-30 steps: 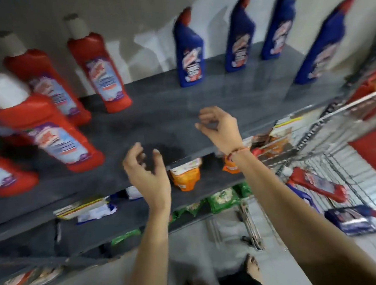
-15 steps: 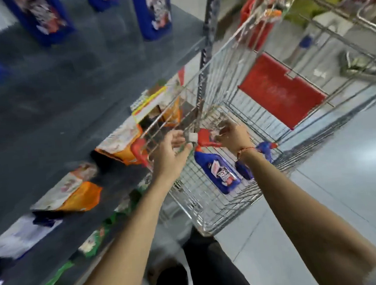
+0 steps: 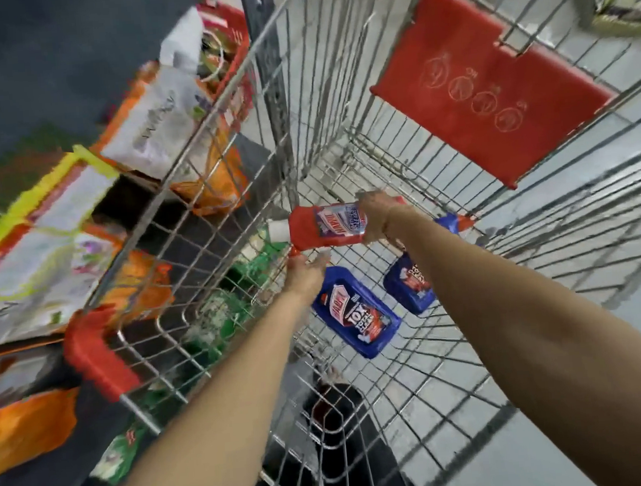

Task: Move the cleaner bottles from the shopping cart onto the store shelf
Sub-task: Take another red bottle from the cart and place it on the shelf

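The right hand grips the base end of a red cleaner bottle, holding it sideways inside the shopping cart, white cap pointing left. The left hand reaches just beneath it with fingers spread, seemingly touching nothing, though blur makes this uncertain. Both forearms stretch down into the basket. Two blue cleaner bottles lie on the cart floor below, beside the store shelf.
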`<move>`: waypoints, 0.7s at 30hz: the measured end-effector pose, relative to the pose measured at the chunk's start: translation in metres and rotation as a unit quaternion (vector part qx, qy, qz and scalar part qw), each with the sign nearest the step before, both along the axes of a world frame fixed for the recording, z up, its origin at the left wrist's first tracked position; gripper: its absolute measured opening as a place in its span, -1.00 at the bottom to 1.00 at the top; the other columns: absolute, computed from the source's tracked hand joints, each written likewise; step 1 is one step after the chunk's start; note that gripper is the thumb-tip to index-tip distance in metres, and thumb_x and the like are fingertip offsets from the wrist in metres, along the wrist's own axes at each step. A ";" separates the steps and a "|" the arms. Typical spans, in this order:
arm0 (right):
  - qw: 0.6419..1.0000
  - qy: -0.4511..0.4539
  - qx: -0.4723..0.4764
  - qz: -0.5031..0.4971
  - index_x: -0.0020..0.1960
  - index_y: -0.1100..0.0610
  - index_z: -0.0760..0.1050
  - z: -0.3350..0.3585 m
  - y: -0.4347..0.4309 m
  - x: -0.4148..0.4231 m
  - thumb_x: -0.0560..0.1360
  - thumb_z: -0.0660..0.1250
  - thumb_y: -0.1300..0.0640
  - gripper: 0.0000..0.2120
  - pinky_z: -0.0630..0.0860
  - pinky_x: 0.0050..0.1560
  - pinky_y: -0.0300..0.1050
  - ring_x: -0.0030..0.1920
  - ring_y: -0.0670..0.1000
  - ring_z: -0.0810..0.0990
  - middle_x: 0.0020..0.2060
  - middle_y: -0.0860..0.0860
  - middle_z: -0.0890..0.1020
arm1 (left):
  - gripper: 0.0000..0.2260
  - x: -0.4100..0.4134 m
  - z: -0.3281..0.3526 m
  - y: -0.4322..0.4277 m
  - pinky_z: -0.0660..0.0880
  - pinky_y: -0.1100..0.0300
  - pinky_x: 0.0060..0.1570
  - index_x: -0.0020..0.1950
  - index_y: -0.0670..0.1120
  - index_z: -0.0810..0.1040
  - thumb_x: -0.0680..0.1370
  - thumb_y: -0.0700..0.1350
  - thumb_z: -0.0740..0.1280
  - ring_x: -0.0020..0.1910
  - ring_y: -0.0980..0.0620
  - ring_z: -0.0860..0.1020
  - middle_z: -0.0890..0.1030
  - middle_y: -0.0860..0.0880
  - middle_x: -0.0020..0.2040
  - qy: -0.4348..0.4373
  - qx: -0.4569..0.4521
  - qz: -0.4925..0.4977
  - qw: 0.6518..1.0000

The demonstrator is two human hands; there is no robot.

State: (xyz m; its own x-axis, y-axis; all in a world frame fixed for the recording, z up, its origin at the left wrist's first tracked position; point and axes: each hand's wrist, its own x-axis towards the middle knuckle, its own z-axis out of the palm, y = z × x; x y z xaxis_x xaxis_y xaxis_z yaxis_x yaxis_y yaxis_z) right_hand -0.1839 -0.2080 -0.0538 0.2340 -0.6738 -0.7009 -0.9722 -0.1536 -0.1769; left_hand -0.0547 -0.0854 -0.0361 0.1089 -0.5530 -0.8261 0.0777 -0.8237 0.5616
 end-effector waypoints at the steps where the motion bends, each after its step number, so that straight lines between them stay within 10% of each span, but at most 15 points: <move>1: 1.000 0.018 0.007 0.019 0.34 0.20 0.26 -0.006 -0.004 -0.002 0.30 0.49 0.19 -0.31 0.41 0.28 0.12 0.27 0.21 0.42 0.26 0.19 0.45 | -0.50 -0.006 -0.003 -0.005 0.32 -0.04 0.38 0.40 -0.12 0.23 0.54 0.06 0.24 0.34 -0.16 0.39 0.37 -0.08 0.34 0.069 0.011 0.031 0.997; 7: 0.990 0.113 -0.005 0.082 0.34 0.14 0.28 -0.026 -0.011 -0.007 0.15 0.59 0.01 -0.14 0.25 0.34 0.25 0.37 0.21 0.25 0.30 0.16 0.35 | -0.51 -0.020 -0.013 -0.031 0.18 0.06 0.47 0.35 -0.13 0.34 0.55 0.16 0.15 0.45 -0.11 0.25 0.25 -0.20 0.48 0.166 0.046 0.142 0.975; 21: 0.998 -0.015 -0.042 -0.040 0.17 0.07 0.35 0.028 0.048 -0.002 0.15 0.57 0.18 -0.34 0.57 -0.02 -0.01 -0.04 0.11 0.58 -0.03 0.07 0.61 | -0.29 -0.006 0.007 -0.008 0.24 -0.01 0.42 0.46 -0.14 0.18 0.45 0.22 0.28 0.39 -0.09 0.35 0.38 -0.18 0.41 0.180 0.006 0.243 0.953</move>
State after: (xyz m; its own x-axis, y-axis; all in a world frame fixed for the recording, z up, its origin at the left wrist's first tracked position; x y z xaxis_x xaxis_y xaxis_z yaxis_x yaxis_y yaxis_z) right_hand -0.1855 -0.1598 -0.0258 0.1972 -0.7478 -0.6339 -0.9764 -0.0915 -0.1957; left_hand -0.0608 -0.0931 -0.0291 0.0585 -0.4992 -0.8645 0.6382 -0.6472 0.4169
